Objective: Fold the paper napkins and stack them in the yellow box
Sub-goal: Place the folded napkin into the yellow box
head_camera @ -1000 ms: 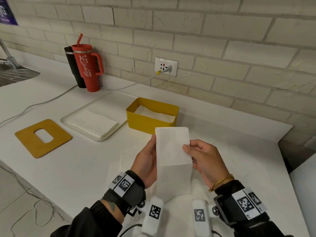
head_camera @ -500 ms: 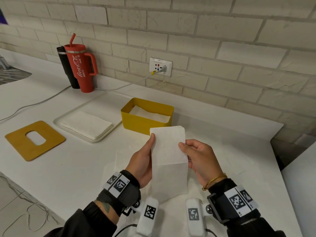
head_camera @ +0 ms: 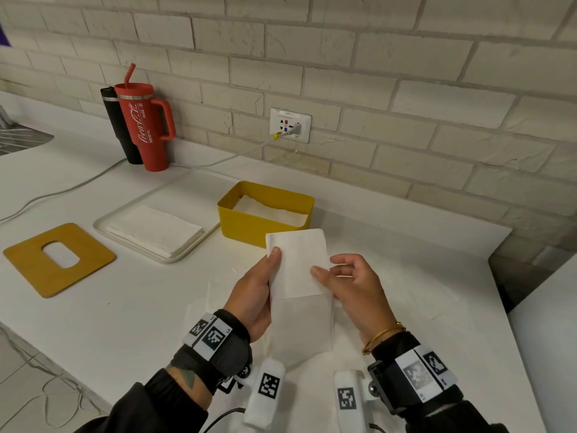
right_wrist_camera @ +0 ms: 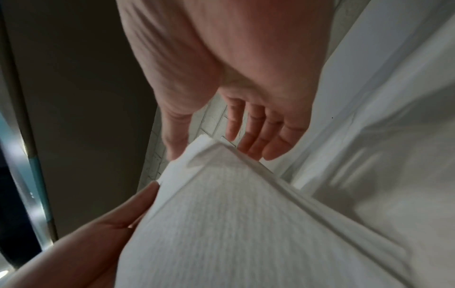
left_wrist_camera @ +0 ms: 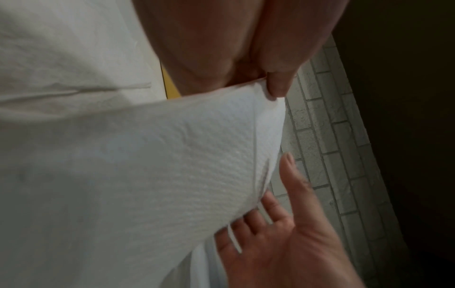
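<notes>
A white folded paper napkin is held upright above the counter, just in front of the yellow box. My left hand pinches its left edge, thumb on the front and the other fingers behind. My right hand is at the right edge with its fingers straight and spread, and only the thumb tip touches the paper. The napkin's lower part hangs down to the counter. White napkins lie inside the box. Another stack of napkins lies on a white tray left of the box.
A red tumbler and a black bottle stand at the back left by the brick wall. A cable runs from the socket across the counter. A yellow board with a hole lies at the left. The counter ends at the right.
My right hand has loosened its pinch on the napkin's right edge and its fingers have spread. My left hand keeps hold of the napkin in about the same place.
</notes>
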Tool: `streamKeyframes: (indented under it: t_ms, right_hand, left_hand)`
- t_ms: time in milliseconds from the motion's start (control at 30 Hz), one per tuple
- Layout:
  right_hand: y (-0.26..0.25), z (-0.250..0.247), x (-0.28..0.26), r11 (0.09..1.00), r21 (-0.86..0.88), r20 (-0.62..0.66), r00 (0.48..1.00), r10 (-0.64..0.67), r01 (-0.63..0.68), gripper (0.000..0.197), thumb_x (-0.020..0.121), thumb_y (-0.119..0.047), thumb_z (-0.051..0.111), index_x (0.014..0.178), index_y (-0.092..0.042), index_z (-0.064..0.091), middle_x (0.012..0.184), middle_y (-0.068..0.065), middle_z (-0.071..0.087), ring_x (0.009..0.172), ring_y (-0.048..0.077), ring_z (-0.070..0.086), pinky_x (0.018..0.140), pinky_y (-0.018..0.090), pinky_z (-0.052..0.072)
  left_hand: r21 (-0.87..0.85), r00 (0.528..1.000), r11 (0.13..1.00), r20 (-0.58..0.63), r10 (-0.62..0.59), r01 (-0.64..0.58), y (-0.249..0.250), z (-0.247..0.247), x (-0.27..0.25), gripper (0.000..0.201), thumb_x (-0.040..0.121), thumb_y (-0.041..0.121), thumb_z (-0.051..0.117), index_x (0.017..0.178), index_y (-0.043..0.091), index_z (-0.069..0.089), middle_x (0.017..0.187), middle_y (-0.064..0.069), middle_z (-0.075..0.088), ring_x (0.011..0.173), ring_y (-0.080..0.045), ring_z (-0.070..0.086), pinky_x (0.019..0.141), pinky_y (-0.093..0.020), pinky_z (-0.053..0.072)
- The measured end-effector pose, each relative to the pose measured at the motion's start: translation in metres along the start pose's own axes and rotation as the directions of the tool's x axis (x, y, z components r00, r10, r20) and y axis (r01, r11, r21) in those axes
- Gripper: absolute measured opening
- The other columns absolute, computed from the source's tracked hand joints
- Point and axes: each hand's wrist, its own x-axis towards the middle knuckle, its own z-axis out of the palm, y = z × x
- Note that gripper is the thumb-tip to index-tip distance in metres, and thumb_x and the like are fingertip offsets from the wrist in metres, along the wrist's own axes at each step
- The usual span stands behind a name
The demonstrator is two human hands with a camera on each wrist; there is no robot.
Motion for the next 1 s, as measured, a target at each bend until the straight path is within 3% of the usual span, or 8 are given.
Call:
streamKeyframes:
  t_ms: [67, 167, 300, 467, 567, 700, 833, 1000]
  right_hand:
    - [0.002, -0.002, -0.001, 0.999, -0.003, 0.123, 0.991, 0.050, -0.050, 0.060, 0.073, -0.036, 0.089, 0.123, -0.025, 0.058, 0.110, 0.000, 0.073, 0.100, 0.018, 0.072, 0.093, 0.041, 0.058]
    - [0.006, -0.002, -0.004, 0.991, 0.024, 0.357, 0.927, 0.112, -0.129, 0.045, 0.079, -0.017, 0.084, 0.121, -0.012, 0.068, 0.111, 0.005, 0.077, 0.104, 0.024, 0.073, 0.097, 0.045, 0.056]
    - [0.015, -0.001, -0.009, 0.988, 0.008, 0.417, 0.898, 0.138, -0.155, 0.034, 0.081, -0.009, 0.081, 0.114, -0.008, 0.074, 0.111, 0.009, 0.076, 0.105, 0.027, 0.073, 0.098, 0.049, 0.055]
    - [0.016, -0.013, -0.011, 0.969, -0.166, 0.518, 0.819, 0.245, -0.185, 0.034, 0.082, -0.005, 0.080, 0.116, -0.009, 0.072, 0.110, 0.005, 0.077, 0.103, 0.021, 0.074, 0.094, 0.041, 0.058]
    - [0.003, -0.015, -0.011, 0.988, -0.080, 0.522, 0.839, 0.153, -0.131, 0.042, 0.083, -0.015, 0.081, 0.123, -0.015, 0.069, 0.115, 0.001, 0.076, 0.109, 0.019, 0.072, 0.096, 0.037, 0.056]
    - [0.003, -0.001, -0.011, 0.998, -0.014, 0.397, 0.915, 0.068, -0.068, 0.032, 0.087, -0.014, 0.078, 0.118, -0.012, 0.071, 0.114, 0.003, 0.076, 0.107, 0.023, 0.072, 0.100, 0.047, 0.054]
    - [0.012, 0.003, -0.015, 0.992, -0.007, 0.438, 0.892, 0.113, -0.122, 0.028, 0.089, -0.011, 0.075, 0.117, -0.009, 0.072, 0.114, 0.006, 0.076, 0.106, 0.024, 0.073, 0.099, 0.047, 0.055]
    - [0.003, 0.014, -0.008, 0.985, 0.113, 0.381, 0.921, 0.078, -0.130, 0.023, 0.092, -0.008, 0.069, 0.116, -0.009, 0.071, 0.110, 0.007, 0.077, 0.104, 0.025, 0.073, 0.095, 0.045, 0.057]
  left_hand:
    - [-0.006, 1.000, 1.000, -0.006, 0.003, -0.003, 0.003, -0.001, 0.001, 0.041, 0.104, 0.043, 0.045, 0.132, 0.016, 0.060, 0.119, -0.013, 0.074, 0.111, -0.031, 0.071, 0.097, -0.049, 0.054]
    - [-0.007, 1.000, 1.000, -0.001, 0.019, -0.019, 0.006, 0.001, 0.001, 0.042, 0.104, 0.043, 0.046, 0.132, 0.016, 0.060, 0.122, -0.013, 0.073, 0.113, -0.031, 0.070, 0.096, -0.049, 0.055]
    - [0.011, 0.997, 0.997, 0.015, 0.080, -0.080, 0.011, 0.000, 0.003, 0.037, 0.106, 0.037, 0.046, 0.133, 0.017, 0.060, 0.124, -0.013, 0.072, 0.114, -0.031, 0.069, 0.095, -0.048, 0.057]
    - [0.011, 0.990, 0.990, 0.005, 0.139, -0.139, 0.015, -0.005, 0.003, 0.033, 0.107, 0.032, 0.045, 0.133, 0.019, 0.060, 0.124, -0.010, 0.072, 0.113, -0.028, 0.070, 0.092, -0.042, 0.058]
    - [0.007, 0.992, 0.992, 0.006, 0.122, -0.123, 0.010, -0.006, 0.003, 0.035, 0.107, 0.033, 0.045, 0.137, 0.021, 0.058, 0.127, -0.011, 0.071, 0.117, -0.030, 0.068, 0.098, -0.049, 0.054]
    - [0.089, 0.990, 0.986, -0.004, 0.139, -0.138, 0.010, -0.004, 0.005, 0.032, 0.104, 0.027, 0.049, 0.131, 0.014, 0.063, 0.121, -0.014, 0.073, 0.112, -0.035, 0.069, 0.093, -0.051, 0.057]
    - [0.180, 0.988, 0.973, -0.026, 0.153, -0.146, 0.024, -0.016, 0.004, 0.032, 0.106, 0.029, 0.047, 0.122, 0.010, 0.068, 0.114, -0.012, 0.075, 0.108, -0.030, 0.070, 0.086, -0.040, 0.061]
    - [0.225, 0.998, 0.974, 0.059, 0.015, -0.028, 0.019, -0.029, -0.014, 0.038, 0.102, 0.028, 0.053, 0.133, 0.006, 0.060, 0.124, -0.016, 0.071, 0.113, -0.035, 0.069, 0.093, -0.047, 0.058]
